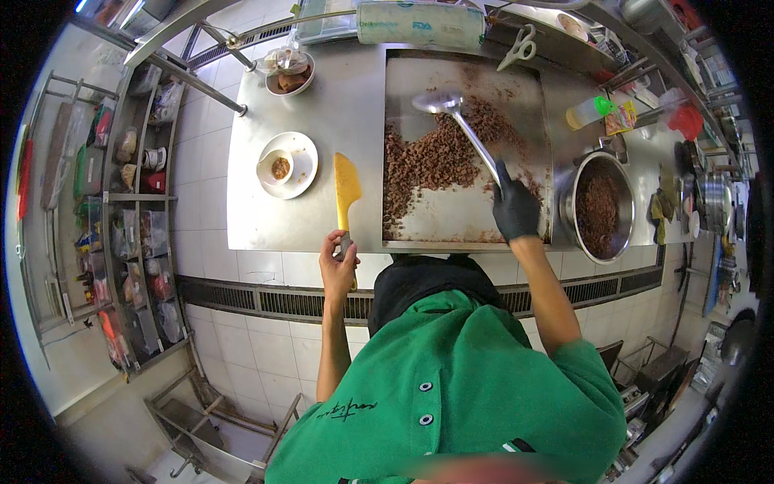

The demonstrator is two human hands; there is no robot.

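Lengthwise, yellow spatula (347,195) points nearly straight forward; metal ladle (475,143) slants forward-left.

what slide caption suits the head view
Brown crumbles on a griddle: gloved right hand holds a ladle, left hand a yellow spatula.

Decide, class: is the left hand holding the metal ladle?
No, the left hand grips the yellow spatula, while the gloved right hand holds the ladle.
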